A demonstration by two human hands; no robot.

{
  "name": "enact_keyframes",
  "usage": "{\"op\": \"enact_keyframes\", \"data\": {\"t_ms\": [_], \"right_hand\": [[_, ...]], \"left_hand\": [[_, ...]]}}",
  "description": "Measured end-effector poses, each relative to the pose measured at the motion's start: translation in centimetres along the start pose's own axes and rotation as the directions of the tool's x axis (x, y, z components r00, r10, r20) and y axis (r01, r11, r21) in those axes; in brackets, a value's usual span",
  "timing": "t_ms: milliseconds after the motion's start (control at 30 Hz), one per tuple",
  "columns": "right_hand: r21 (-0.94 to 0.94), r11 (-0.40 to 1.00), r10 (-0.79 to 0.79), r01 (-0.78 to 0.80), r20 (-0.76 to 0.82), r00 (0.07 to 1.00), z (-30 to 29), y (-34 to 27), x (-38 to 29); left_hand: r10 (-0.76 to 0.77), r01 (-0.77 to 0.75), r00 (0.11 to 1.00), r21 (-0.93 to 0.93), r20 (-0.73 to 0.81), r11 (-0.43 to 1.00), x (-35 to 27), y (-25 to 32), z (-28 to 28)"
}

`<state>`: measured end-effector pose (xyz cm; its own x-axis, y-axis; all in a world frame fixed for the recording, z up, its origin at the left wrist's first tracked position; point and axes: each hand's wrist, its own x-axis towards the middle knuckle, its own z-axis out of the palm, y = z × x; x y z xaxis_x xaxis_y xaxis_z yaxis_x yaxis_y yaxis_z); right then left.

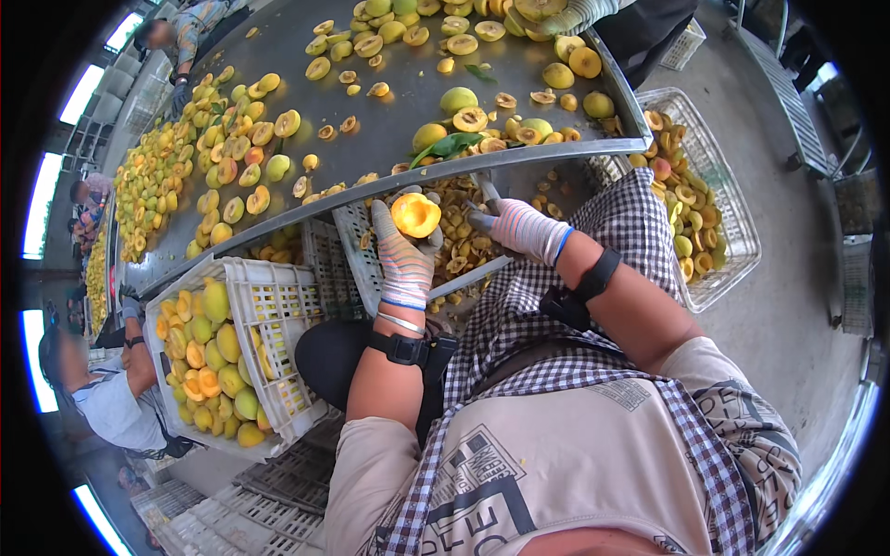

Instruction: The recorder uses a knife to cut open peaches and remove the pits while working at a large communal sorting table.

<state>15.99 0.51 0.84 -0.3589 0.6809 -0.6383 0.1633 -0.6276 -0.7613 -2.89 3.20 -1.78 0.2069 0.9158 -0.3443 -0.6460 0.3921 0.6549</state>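
My left hand (407,250), in a striped knit glove with grey fingertips, holds a halved yellow fruit (415,215), its hollow side up. To its right my right hand (521,226), gloved alike, has its fingers curled round a tool (487,186) with a grey shaft; its working end cannot be made out. Both hands are just below the near rim of a metal table (389,132) strewn with halved fruits, some with pits in them. Beneath my hands a white crate (358,254) stands by a heap of pits and scraps (455,229). A green leaf (448,146) lies near the rim.
At my left a white plastic crate (274,326) is full of yellow-green fruit halves; another full crate (730,243) stands on the floor at right. Co-workers are at left, and a co-worker's gloved hand (577,15) touches fruit at the top. The table's metal edge (521,156) crosses before me.
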Motion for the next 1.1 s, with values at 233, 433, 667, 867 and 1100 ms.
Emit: {"op": "enact_keyframes", "data": {"t_ms": [233,433,667,867,1100], "right_hand": [[0.237,0.97,0.099,-0.055,-0.18,0.979,0.1,6.7,1.4],[0.175,0.984,0.079,-0.044,-0.198,0.977,-1.5,9.4,1.5],[0.08,0.997,0.011,0.005,-0.197,0.98,-3.0,10.4,3.7],[0.051,0.997,0.073,-0.063,-0.254,0.964,-3.0,11.1,4.2],[-0.023,0.987,0.143,-0.16,-0.331,0.933,-1.7,9.4,2.6]], "left_hand": [[-0.055,0.034,0.988,0.142,0.145,0.989,-0.2,-1.3,2.4],[-0.165,0.088,0.945,0.267,0.281,0.96,0.4,-6.1,10.9],[-0.183,-0.351,0.749,0.615,0.637,0.706,-0.4,-10.7,21.3],[-0.144,-0.394,0.825,0.739,0.547,0.546,1.5,-9.0,14.1],[-0.166,-0.159,0.93,0.764,0.329,0.626,0.0,-3.0,4.0]]}}
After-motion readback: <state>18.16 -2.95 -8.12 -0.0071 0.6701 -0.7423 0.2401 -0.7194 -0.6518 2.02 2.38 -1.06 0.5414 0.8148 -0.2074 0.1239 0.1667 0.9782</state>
